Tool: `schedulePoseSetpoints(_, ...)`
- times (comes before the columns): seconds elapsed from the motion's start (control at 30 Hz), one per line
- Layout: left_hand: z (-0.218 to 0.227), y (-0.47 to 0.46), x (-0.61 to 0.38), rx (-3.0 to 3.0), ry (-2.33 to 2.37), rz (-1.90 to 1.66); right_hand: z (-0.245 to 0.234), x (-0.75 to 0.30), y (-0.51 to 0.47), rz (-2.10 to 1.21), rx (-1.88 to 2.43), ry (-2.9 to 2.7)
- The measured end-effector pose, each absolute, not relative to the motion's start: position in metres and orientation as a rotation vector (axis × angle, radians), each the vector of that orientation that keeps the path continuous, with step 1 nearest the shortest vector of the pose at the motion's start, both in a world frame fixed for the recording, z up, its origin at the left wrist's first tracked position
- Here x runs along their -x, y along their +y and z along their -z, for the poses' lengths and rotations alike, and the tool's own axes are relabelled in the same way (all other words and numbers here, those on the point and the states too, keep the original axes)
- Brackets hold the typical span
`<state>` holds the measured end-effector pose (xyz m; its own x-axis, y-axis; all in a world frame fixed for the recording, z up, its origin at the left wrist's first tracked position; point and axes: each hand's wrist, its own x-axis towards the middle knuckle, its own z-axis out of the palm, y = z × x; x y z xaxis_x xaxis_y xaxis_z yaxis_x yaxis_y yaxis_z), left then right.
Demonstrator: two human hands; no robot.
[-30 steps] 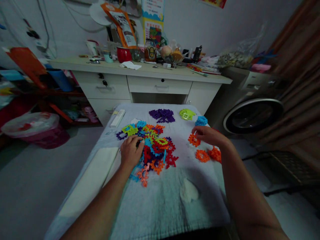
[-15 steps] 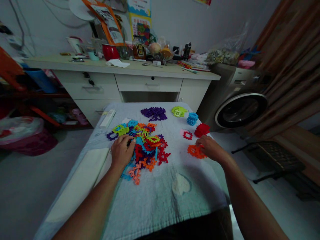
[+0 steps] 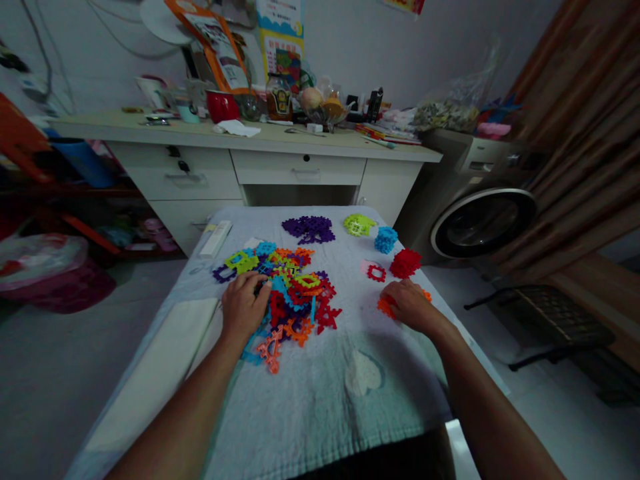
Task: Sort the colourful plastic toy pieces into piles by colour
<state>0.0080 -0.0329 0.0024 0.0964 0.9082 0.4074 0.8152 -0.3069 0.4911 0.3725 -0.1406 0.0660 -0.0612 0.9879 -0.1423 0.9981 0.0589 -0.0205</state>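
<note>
A heap of mixed-colour plastic snowflake pieces (image 3: 295, 287) lies in the middle of a small table covered by a pale blue towel (image 3: 320, 393). My left hand (image 3: 243, 308) rests palm down on the heap's left edge, fingers curled onto the pieces. My right hand (image 3: 411, 305) lies over a small stack of orange pieces (image 3: 386, 307) at the right, fingers bent on top of them. Sorted groups sit further back: purple (image 3: 309, 229), lime green (image 3: 358, 224), blue (image 3: 385, 239), red (image 3: 405, 263), and a single red piece (image 3: 375, 272).
A white desk (image 3: 240, 137) with drawers and clutter stands behind the table. A washing machine (image 3: 480, 220) is at the right, beside brown curtains. A white box (image 3: 216, 238) lies at the towel's back left. A pink bag (image 3: 45, 267) sits on the floor, left.
My right hand drew back from the far orange pieces to the near stack and now covers it. The view shifted, revealing the red group. My left hand stayed on the heap.
</note>
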Motion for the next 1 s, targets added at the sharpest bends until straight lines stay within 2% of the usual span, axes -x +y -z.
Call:
schedulePoseSetpoints(0.27,-0.002,-0.033,-0.008,-2.218,1.747,-1.032,-0.074,-0.361,-0.134,0.177,-2.168,2.219)
schedulePoseSetpoints(0.53,-0.002,-0.035,-0.007,-2.185,1.711,-1.054,-0.084,-0.284,-0.093,0.529,-1.892,2.651)
schedulePoseSetpoints(0.73,-0.004,-0.034,-0.008,-2.168,1.707,-1.065,-0.051,-0.262,-0.064,0.468,-2.157,2.538)
schedulePoseSetpoints(1.0,-0.005,-0.036,-0.009,-2.172,1.711,-1.076,-0.051,-0.275,-0.068,0.793,-2.346,2.623)
